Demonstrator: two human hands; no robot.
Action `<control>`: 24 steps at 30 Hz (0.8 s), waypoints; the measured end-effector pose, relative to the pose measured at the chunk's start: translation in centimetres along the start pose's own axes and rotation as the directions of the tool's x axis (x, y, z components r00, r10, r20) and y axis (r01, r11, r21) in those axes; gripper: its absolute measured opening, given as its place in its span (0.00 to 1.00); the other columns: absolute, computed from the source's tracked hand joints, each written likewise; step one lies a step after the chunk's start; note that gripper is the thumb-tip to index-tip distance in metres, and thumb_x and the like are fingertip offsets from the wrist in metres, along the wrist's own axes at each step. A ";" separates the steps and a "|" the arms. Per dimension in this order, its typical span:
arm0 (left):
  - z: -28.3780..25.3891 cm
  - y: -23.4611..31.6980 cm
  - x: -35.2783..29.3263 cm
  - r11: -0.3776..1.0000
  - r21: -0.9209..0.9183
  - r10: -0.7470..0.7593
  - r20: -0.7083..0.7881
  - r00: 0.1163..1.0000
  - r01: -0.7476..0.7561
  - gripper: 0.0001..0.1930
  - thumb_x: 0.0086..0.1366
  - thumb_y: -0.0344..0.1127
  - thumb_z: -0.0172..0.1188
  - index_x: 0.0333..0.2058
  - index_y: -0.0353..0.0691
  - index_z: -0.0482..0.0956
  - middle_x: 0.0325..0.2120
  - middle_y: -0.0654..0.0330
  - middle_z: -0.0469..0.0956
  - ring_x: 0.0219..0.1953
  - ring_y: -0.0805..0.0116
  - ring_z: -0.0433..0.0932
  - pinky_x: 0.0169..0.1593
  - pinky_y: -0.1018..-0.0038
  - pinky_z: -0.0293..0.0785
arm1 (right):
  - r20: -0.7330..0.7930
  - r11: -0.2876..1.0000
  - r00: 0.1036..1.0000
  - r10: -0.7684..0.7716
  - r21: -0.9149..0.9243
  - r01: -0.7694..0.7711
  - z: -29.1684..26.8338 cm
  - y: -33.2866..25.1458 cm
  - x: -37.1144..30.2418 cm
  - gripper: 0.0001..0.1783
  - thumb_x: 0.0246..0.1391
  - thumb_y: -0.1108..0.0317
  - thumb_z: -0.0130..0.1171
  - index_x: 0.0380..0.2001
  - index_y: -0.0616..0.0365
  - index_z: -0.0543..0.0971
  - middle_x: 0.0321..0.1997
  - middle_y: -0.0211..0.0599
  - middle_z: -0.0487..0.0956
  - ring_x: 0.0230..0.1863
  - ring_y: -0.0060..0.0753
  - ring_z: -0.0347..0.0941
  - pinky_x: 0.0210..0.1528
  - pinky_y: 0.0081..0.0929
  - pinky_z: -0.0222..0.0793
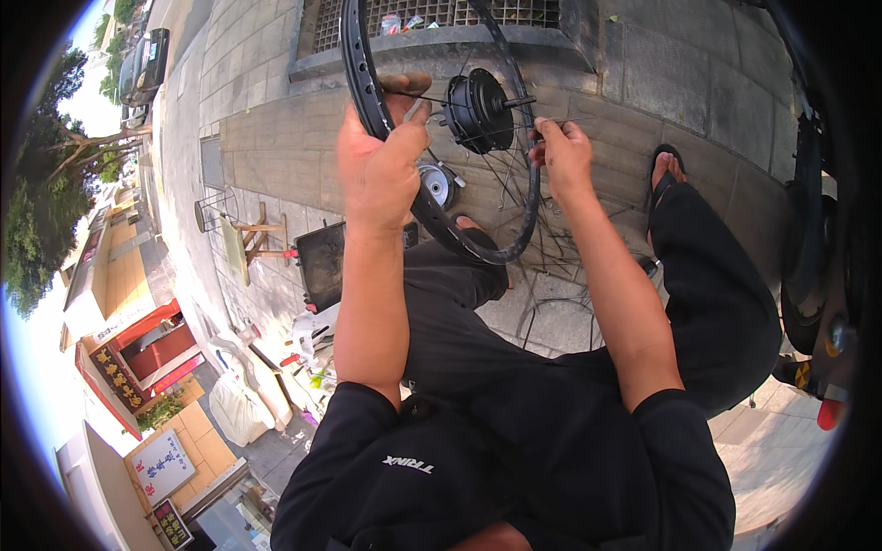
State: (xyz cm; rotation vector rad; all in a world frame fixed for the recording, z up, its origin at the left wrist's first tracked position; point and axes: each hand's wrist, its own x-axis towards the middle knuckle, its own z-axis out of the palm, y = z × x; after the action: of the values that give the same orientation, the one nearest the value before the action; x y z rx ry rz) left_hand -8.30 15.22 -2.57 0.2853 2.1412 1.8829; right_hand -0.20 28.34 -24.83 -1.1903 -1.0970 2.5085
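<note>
A black wheel rim (473,252), drilled with spoke holes, stands upright in front of me. Inside it sits a black hub motor (478,110) with an axle stub pointing right. A few thin spokes run between hub and rim. My left hand (381,165) is wrapped round the rim's left side, its thumb and fingertips near a spoke end. At the opposite side, my right hand (562,158) pinches a thin spoke (514,133) close to the rim. Many loose spokes (547,241) lie on the paving below the wheel.
Behind the rim lies a silver round part (435,186). A black open case (322,266) and a wooden stool (257,237) stand at the left. White bags (237,404) lie lower left. A metal drain grate (441,13) is ahead, and a dark vehicle (808,266) borders the right.
</note>
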 end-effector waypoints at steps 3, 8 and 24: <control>0.1 -0.2 0.0 1.000 -0.003 0.015 0.005 1.000 -0.015 0.24 0.55 0.15 0.50 0.53 0.29 0.73 0.54 0.44 0.78 0.60 0.56 0.78 0.71 0.46 0.66 | 0.089 0.998 0.994 0.058 -0.030 -0.056 1.1 0.0 -0.4 0.12 0.65 0.60 0.64 0.39 0.59 0.78 0.33 0.34 0.82 0.22 0.23 0.74 0.22 0.24 0.69; -0.1 -0.8 0.0 0.999 -0.033 0.019 0.003 1.000 -0.019 0.24 0.55 0.17 0.51 0.53 0.30 0.73 0.54 0.44 0.79 0.52 0.64 0.80 0.71 0.50 0.68 | 0.260 0.929 0.919 0.296 -0.301 -0.214 1.9 -1.4 -1.3 0.21 0.62 0.51 0.71 0.41 0.57 0.79 0.32 0.32 0.81 0.22 0.22 0.75 0.22 0.23 0.70; -0.2 -0.5 -0.1 1.000 0.013 0.006 0.017 1.000 -0.006 0.21 0.61 0.18 0.54 0.53 0.35 0.74 0.53 0.52 0.79 0.50 0.70 0.77 0.49 0.77 0.72 | 0.190 0.986 0.982 0.018 -0.167 0.015 1.7 -0.8 0.4 0.15 0.68 0.60 0.64 0.34 0.63 0.80 0.27 0.33 0.81 0.23 0.23 0.76 0.23 0.24 0.73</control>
State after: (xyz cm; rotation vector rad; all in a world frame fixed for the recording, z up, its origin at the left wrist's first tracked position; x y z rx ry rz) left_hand -8.26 14.97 -3.09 0.3091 2.1451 1.8637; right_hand -1.80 28.18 -23.80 -1.0029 -1.3786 2.6194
